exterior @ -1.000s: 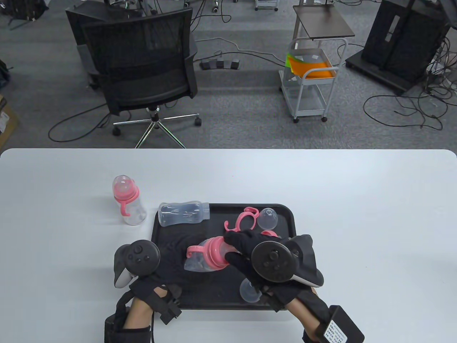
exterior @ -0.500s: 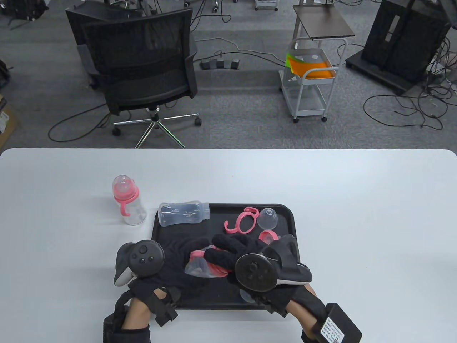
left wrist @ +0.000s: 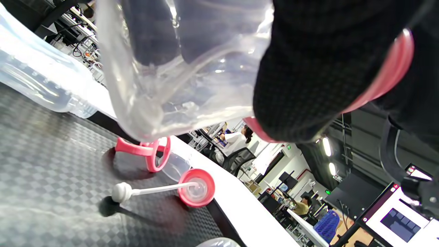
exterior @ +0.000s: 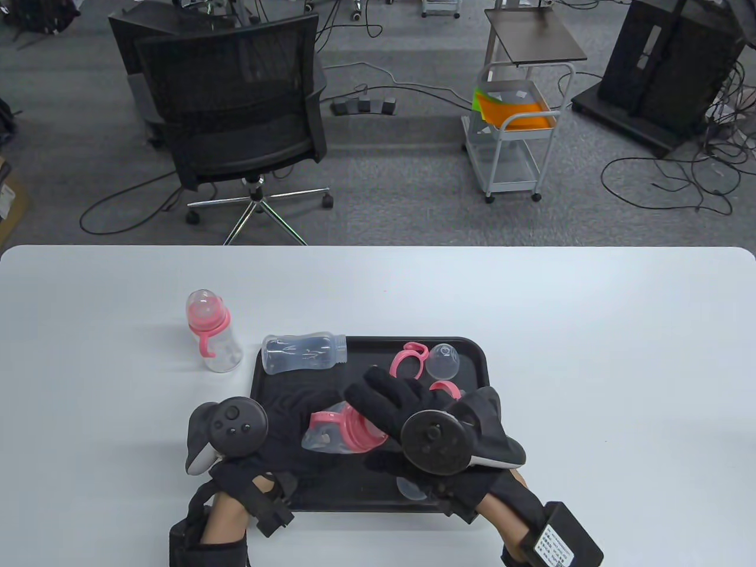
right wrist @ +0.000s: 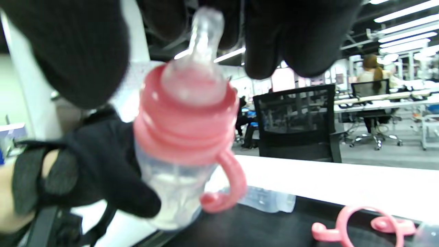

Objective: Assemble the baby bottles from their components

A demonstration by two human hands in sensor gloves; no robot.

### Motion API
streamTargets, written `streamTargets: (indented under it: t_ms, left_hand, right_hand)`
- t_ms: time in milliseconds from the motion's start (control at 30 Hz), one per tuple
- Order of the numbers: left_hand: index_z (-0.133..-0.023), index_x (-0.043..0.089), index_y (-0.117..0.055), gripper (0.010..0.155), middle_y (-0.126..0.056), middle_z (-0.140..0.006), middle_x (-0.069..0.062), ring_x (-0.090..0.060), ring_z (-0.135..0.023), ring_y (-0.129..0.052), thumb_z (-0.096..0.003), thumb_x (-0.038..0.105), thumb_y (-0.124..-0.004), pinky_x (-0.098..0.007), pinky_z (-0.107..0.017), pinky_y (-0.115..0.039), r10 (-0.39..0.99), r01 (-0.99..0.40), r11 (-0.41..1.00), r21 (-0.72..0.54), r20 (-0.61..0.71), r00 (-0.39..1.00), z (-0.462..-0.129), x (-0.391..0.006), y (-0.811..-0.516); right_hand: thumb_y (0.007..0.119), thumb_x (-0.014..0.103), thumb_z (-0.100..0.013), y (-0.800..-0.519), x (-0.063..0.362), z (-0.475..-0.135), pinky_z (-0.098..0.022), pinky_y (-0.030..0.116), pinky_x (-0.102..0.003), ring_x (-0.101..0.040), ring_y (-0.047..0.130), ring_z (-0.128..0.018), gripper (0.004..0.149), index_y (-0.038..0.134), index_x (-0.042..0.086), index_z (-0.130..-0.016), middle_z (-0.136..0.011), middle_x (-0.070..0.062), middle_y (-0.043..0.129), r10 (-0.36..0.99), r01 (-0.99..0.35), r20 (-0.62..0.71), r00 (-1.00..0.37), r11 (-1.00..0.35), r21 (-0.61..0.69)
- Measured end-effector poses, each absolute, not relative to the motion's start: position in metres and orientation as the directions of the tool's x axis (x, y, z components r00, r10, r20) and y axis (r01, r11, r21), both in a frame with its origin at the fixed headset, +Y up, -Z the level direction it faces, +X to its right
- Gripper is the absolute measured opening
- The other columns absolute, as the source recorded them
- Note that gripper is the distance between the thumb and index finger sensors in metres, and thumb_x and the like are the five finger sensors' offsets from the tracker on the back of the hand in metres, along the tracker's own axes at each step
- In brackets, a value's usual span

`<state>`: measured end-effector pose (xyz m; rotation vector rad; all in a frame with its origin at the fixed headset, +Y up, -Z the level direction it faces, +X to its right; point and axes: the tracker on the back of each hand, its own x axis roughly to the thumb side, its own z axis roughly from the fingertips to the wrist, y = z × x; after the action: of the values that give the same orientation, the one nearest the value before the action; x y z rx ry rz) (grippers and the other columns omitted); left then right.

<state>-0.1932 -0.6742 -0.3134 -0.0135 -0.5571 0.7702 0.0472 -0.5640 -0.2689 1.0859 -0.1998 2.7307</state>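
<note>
Over the black tray point(exterior: 269, 378), at about six o'clock on the table, the left hand point(exterior: 277, 455) clasps a clear bottle body point(exterior: 325, 436) while right hand point(exterior: 390, 407) fingers curl around its pink collar point(exterior: 359, 428), which likely needs square, even twisting.

Clear glossy plastic bottle point(exterior: 326, 436); textured matt tray point(exterior: 283, 396).

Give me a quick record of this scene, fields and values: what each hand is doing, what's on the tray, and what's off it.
left hand: grips the body of the held bottle
right hand: fingers at its pink collar
tray: empty bottle overhanging the left rim, loose handle ring, clear cap, pink ring with straw
off tray: finished bottle, upright
</note>
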Motion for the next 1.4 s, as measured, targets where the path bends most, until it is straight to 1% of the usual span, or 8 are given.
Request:
streamTargets:
  t_ms: [67,267,400,567,1033,1133,1267,1400]
  left_hand:
    - [-0.109,0.031,-0.061,0.099,-0.069,-0.109,0.001,-0.036,-0.1,-0.078,-0.03,0.055,-0.115,-0.076,-0.075,-0.043,0.663,-0.665,0.719,-0.203,0.488,0.568,-0.312,-0.192,-0.672]
    - [-0.108,0.032,-0.062,0.098,-0.07,-0.108,0.002,-0.035,-0.1,-0.078,-0.0293,0.055,-0.115,-0.076,-0.075,-0.043,0.619,-0.619,0.763,-0.189,0.492,0.612,-0.311,-0.186,-0.673]
    - [-0.109,0.031,-0.062,0.098,-0.071,-0.108,0.001,-0.036,-0.099,-0.079,-0.0293,0.056,-0.115,-0.076,-0.075,-0.044,0.635,-0.64,0.745,-0.187,0.49,0.597,-0.311,-0.188,-0.672]
    - [-0.109,0.03,-0.062,0.099,-0.07,-0.108,0.001,-0.036,-0.1,-0.08,-0.0296,0.055,-0.115,-0.076,-0.075,-0.044,0.663,-0.67,0.717,-0.194,0.486,0.569,-0.312,-0.193,-0.673]
    - [-0.107,0.027,-0.064,0.099,-0.073,-0.104,-0.002,-0.033,-0.096,-0.09,-0.0274,0.056,-0.115,-0.072,-0.076,-0.052,0.626,-0.64,0.751,-0.164,0.487,0.61,-0.312,-0.189,-0.674]
    - [-0.11,0.024,-0.057,0.105,-0.071,-0.105,-0.003,-0.033,-0.097,-0.088,-0.0291,0.055,-0.115,-0.072,-0.077,-0.051,0.647,-0.647,0.738,-0.194,0.478,0.594,-0.314,-0.19,-0.677]
    - [-0.108,0.026,-0.063,0.1,-0.072,-0.105,-0.003,-0.033,-0.097,-0.088,-0.0282,0.054,-0.116,-0.071,-0.078,-0.052,0.68,-0.695,0.698,-0.172,0.463,0.569,-0.316,-0.2,-0.678]
    - [-0.108,0.029,-0.063,0.099,-0.072,-0.106,0.0,-0.034,-0.098,-0.086,-0.0284,0.054,-0.116,-0.072,-0.077,-0.052,0.728,-0.753,0.64,-0.156,0.435,0.529,-0.318,-0.213,-0.678]
  right_hand:
    - [0.094,0.04,-0.035,-0.565,0.044,-0.268,-0.053,0.087,-0.048,-0.035,0.092,-0.081,0.082,0.056,0.024,-0.106,-0.104,-0.013,0.067,0.086,-0.211,0.668,-0.74,-0.971,-0.108]
    - [0.073,0.058,-0.04,-0.568,0.051,-0.278,-0.036,0.093,-0.042,-0.031,0.107,-0.056,0.081,0.061,0.009,-0.103,-0.08,-0.018,0.092,0.173,-0.287,0.594,-0.786,-0.953,-0.102]
    - [0.087,0.057,-0.034,-0.566,0.051,-0.275,-0.051,0.086,-0.049,-0.04,0.091,-0.079,0.091,0.051,0.019,-0.108,-0.104,-0.02,0.065,0.195,-0.285,0.66,-0.725,-0.958,-0.031]
    - [0.096,0.043,-0.034,-0.567,0.045,-0.272,-0.051,0.089,-0.046,-0.036,0.095,-0.077,0.085,0.057,0.02,-0.106,-0.102,-0.015,0.071,0.105,-0.22,0.662,-0.742,-0.971,-0.093]
    - [0.091,0.05,-0.036,-0.574,0.048,-0.284,-0.045,0.096,-0.04,-0.03,0.105,-0.062,0.08,0.066,0.01,-0.101,-0.088,-0.025,0.084,0.213,-0.333,0.64,-0.738,-0.94,-0.071]
    - [0.09,0.05,-0.036,-0.574,0.046,-0.284,-0.046,0.095,-0.04,-0.03,0.105,-0.063,0.079,0.065,0.011,-0.101,-0.089,-0.023,0.084,0.22,-0.351,0.637,-0.739,-0.932,-0.086]
    - [0.081,0.055,-0.038,-0.57,0.052,-0.286,-0.05,0.09,-0.045,-0.036,0.097,-0.074,0.084,0.053,0.014,-0.107,-0.098,-0.02,0.073,0.309,-0.418,0.621,-0.72,-0.908,-0.033]
    - [0.078,0.057,-0.039,-0.562,0.074,-0.286,-0.052,0.088,-0.046,-0.035,0.094,-0.077,0.083,0.053,0.017,-0.107,-0.1,-0.016,0.072,0.258,-0.387,0.582,-0.771,-0.916,-0.106]
